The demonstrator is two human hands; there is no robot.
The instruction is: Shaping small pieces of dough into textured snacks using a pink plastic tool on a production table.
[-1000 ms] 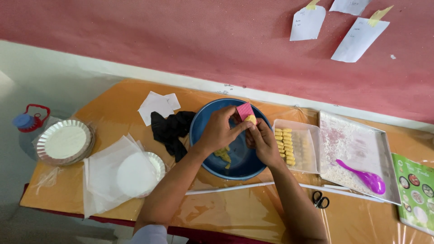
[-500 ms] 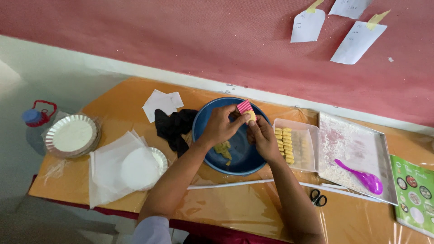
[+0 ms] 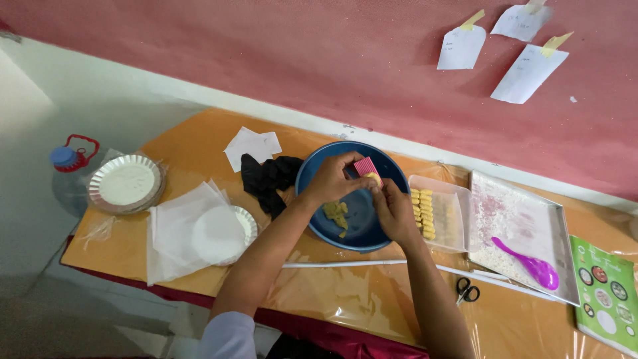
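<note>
Pink ridged mould [image 3: 365, 165], small and rectangular, held tilted over the blue bowl [image 3: 312, 174], a lump of pale yellow dough [image 3: 374, 179] pressed against its lower right side. More yellow dough scraps [image 3: 336, 214] lie on the bowl's floor, left of centre. Bowl is round, dark blue, sitting on the orange table.
</note>
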